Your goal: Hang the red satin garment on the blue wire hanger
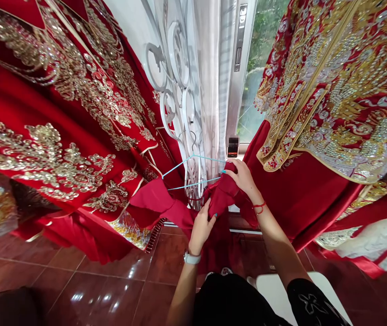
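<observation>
A plain red garment (180, 213) hangs in front of me on a light-blue wire hanger (180, 166), whose metal hook (193, 141) rises beside a white scrollwork rack. My right hand (241, 176) grips the cloth at the hanger's right end, thumb pressed on it. Lower and toward the middle, my left hand (202, 226) pinches the garment's front, fingers curled into the fabric. The garment's left shoulder drapes over the hanger's left end. Folds hide part of the fingertips of both hands.
Red beaded gowns (88, 167) hang on the left, and a gold-embroidered jacket (343, 104) on the right. The white scrollwork rack (176, 68) stands ahead by a curtain (210, 90) and window (258, 68). A phone (233, 147) is propped near the sill. A white stool (282, 296) stands below right.
</observation>
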Demonstrator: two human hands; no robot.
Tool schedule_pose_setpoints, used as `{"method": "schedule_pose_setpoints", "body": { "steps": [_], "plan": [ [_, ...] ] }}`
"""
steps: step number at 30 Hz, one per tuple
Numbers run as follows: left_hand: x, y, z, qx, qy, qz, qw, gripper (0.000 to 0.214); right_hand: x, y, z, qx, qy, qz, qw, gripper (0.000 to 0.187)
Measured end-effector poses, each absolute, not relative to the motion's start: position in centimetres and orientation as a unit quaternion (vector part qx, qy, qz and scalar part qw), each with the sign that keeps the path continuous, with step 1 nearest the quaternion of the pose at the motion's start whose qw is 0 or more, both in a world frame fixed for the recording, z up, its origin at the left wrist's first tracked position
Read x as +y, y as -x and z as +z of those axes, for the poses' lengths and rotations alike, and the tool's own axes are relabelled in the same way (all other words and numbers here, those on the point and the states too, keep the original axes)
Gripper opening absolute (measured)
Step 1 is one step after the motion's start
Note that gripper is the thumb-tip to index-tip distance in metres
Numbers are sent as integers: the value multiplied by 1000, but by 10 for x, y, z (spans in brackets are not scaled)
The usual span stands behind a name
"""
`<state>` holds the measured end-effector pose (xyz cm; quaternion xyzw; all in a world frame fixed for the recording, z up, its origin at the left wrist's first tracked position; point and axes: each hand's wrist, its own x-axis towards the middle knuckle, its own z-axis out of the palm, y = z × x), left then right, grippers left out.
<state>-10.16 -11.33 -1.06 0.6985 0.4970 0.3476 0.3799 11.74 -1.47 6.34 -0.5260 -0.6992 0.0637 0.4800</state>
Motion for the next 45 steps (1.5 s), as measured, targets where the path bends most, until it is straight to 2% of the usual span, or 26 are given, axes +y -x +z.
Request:
{"method": "schedule_pose_setpoints", "body": {
  "steps": [8, 11, 14, 18, 20, 23, 25, 28, 31, 37, 45],
  "plan": [
    [-142, 83, -12, 473, -716, 336, 388, 65, -22, -129, 69, -699, 510, 92, 493, 28],
    [-147, 81, -11, 458, -732, 357, 356, 63, -26, -128, 72, -696, 509, 93, 497, 29],
    [-148, 92, -9, 466, -740, 410, 260, 56, -35, -125, 67, -691, 508, 107, 503, 43],
    [-133, 141, 1, 527, -690, 494, 44, 49, -57, -123, 49, -689, 520, 94, 496, 68],
    [-118, 177, 14, 563, -656, 502, -31, 61, -64, -123, 41, -698, 537, 64, 470, 78],
    [-87, 225, 38, 579, -663, 472, -49, 93, -63, -118, 36, -695, 570, 16, 437, 89],
    [-67, 242, 52, 574, -683, 451, -29, 99, -55, -111, 36, -677, 590, -14, 440, 89],
    [-47, 243, 60, 598, -677, 430, -15, 80, -42, -100, 36, -650, 603, -39, 461, 82],
    [-40, 230, 55, 641, -630, 436, -45, 65, -35, -93, 34, -632, 613, -43, 473, 74],
    [-40, 217, 51, 679, -602, 414, -75, 64, -36, -89, 32, -615, 620, -41, 485, 65],
    [-45, 219, 52, 671, -610, 416, -65, 66, -40, -93, 35, -626, 627, -35, 462, 74]
  ]
}}
